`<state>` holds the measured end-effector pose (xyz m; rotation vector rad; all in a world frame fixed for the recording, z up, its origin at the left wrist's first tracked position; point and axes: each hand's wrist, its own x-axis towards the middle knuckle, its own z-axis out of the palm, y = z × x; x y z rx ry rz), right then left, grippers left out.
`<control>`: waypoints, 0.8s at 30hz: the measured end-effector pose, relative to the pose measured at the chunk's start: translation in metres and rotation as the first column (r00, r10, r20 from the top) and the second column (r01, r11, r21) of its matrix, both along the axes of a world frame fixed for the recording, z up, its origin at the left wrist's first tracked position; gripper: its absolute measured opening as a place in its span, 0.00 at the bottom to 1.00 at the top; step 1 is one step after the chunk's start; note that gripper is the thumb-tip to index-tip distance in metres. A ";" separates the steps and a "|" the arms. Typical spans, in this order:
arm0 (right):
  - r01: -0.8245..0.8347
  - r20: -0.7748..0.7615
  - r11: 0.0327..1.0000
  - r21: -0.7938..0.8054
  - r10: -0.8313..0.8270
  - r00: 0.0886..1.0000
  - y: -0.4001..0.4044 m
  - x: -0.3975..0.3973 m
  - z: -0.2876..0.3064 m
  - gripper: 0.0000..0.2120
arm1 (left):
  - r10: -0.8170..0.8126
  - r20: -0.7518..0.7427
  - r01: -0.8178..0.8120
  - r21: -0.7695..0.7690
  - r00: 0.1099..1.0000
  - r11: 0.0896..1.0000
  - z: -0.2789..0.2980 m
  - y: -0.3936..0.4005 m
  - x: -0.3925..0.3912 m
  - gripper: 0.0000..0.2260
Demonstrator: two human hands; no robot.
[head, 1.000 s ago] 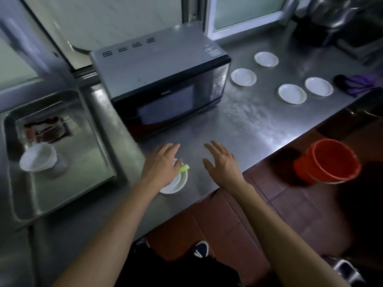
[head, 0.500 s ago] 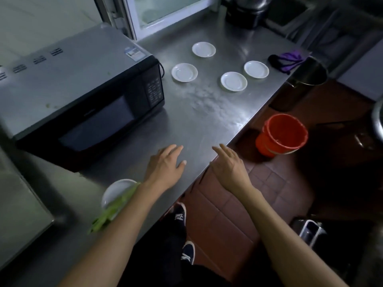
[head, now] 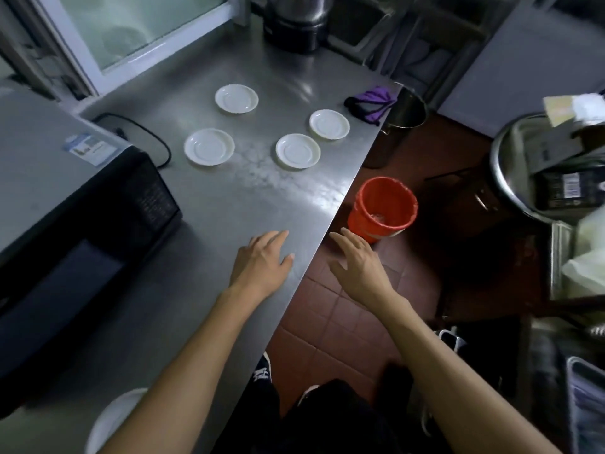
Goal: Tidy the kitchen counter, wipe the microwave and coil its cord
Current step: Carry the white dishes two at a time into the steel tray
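Observation:
A grey and black microwave fills the left of the steel counter, and its black cord loops out behind it. Several white saucers lie spread over the far counter. A purple and black cloth sits at the counter's right edge. My left hand hovers flat and empty above the counter's front edge. My right hand is spread in the air past that edge, over the floor, holding nothing. Another white dish shows partly under my left forearm.
An orange bucket stands on the red tiled floor just beyond my right hand. A steel pot sits by the counter's corner. A dark metal urn stands at the back. A large basin with packets is on the right.
The view has swung right along the counter. The sink has left the frame and the dish with the green stalk has slid to the bottom left. Both hands stay spread and empty.

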<state>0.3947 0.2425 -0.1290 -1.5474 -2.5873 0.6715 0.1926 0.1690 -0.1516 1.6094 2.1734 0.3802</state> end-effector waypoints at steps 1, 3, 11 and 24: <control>0.022 0.002 1.000 0.001 -0.022 1.000 0.008 0.004 0.000 0.28 | -0.026 -0.004 0.026 -0.001 1.000 1.000 0.000 0.011 0.003 0.25; 0.059 0.014 0.998 0.002 -0.059 0.998 0.027 0.014 -0.001 0.27 | -0.071 -0.022 0.070 -0.012 0.997 0.997 -0.001 0.035 0.010 0.25; 0.018 0.076 0.999 0.048 -0.021 0.997 0.128 0.060 -0.018 0.24 | -0.189 -0.157 0.180 -0.070 0.969 0.981 -0.008 0.152 0.052 0.25; -0.105 0.050 0.994 -0.022 0.106 0.993 0.314 0.104 -0.005 0.27 | -0.043 -0.190 0.031 -0.061 0.981 0.998 0.010 0.299 0.085 0.24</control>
